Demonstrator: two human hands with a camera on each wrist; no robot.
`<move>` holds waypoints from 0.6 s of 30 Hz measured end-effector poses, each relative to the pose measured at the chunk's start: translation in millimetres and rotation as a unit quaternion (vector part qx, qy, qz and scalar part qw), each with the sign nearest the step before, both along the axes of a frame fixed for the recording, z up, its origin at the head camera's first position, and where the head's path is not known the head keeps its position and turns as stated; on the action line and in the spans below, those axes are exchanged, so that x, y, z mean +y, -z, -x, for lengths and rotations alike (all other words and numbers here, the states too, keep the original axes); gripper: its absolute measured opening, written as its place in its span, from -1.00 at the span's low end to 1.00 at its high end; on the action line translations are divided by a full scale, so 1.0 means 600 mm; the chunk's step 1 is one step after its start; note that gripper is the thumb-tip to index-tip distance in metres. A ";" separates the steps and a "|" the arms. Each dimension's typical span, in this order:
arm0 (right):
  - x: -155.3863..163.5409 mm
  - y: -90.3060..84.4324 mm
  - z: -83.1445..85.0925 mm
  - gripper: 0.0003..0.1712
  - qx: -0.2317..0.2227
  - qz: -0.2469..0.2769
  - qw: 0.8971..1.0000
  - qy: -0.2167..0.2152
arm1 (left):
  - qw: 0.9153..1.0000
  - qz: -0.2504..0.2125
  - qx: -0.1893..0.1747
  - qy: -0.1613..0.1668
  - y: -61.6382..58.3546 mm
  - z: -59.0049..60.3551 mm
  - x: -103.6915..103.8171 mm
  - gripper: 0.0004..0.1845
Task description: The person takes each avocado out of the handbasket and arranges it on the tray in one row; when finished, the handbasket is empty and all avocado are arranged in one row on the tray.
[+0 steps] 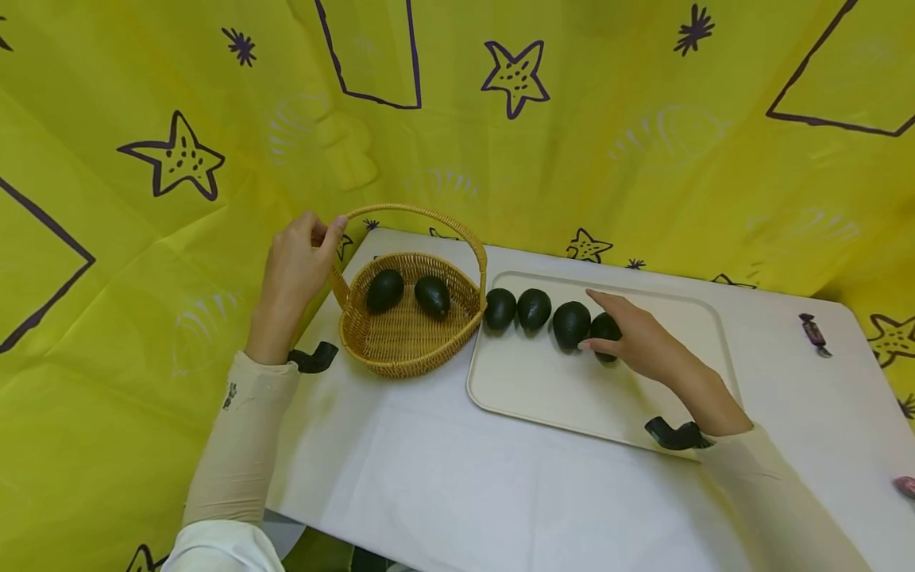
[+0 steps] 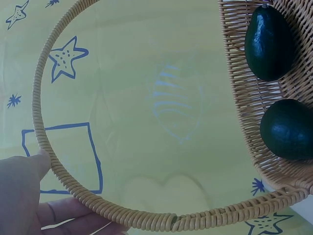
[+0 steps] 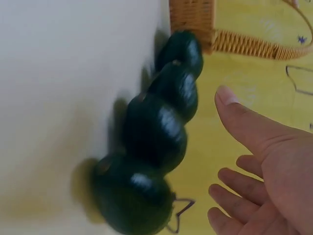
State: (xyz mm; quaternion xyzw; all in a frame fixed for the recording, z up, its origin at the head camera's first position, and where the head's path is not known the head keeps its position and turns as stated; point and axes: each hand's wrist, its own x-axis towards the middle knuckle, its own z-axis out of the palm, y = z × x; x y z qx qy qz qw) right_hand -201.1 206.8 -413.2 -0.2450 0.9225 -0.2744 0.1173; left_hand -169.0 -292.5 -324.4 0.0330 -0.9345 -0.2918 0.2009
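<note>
My left hand point(image 1: 296, 258) grips the arched handle point(image 2: 38, 107) of a wicker basket point(image 1: 391, 338), thumb on one side and fingers on the other. Two dark green avocados point(image 1: 384, 291) lie apart inside it. To the basket's right, several more avocados point(image 1: 534, 311) form a row along a cream tray point(image 1: 543, 393). My right hand point(image 1: 646, 342) hovers over the right end of that row, partly covering the last avocado point(image 3: 132, 196) in the head view. Its thumb and fingers are spread, and the right wrist view shows a gap between them and the fruit.
On the white table point(image 1: 457, 461), a small dark wrapped candy point(image 1: 815, 334) lies right of the tray. A pinkish object point(image 1: 905, 486) sits at the right image edge. Yellow patterned cloth point(image 1: 443, 143) hangs behind and left of the table.
</note>
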 end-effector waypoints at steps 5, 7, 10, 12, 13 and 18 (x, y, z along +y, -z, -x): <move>-0.051 -0.010 -0.008 -0.08 0.020 0.013 0.999 -0.041 | 1.000 0.002 0.000 -0.001 0.000 -0.001 -0.001 -0.28; -0.074 -0.012 -0.008 -0.12 0.026 0.011 0.998 -0.061 | 1.000 0.002 0.001 -0.002 0.000 -0.002 -0.001 -0.28; -0.111 -0.013 -0.008 -0.16 0.029 0.005 0.996 -0.090 | 1.000 0.003 0.001 -0.003 0.000 -0.003 -0.002 -0.28; -0.136 -0.015 -0.009 -0.17 0.026 0.006 0.994 -0.106 | 1.000 0.003 0.001 -0.004 0.000 -0.003 -0.002 -0.28; -0.148 -0.015 -0.009 -0.18 0.025 0.006 0.993 -0.114 | 1.000 0.004 0.001 -0.003 0.000 -0.003 -0.002 -0.28; -0.207 -0.020 -0.013 -0.25 0.023 0.019 0.988 -0.149 | 1.000 0.004 0.006 -0.001 -0.001 -0.002 -0.001 -0.28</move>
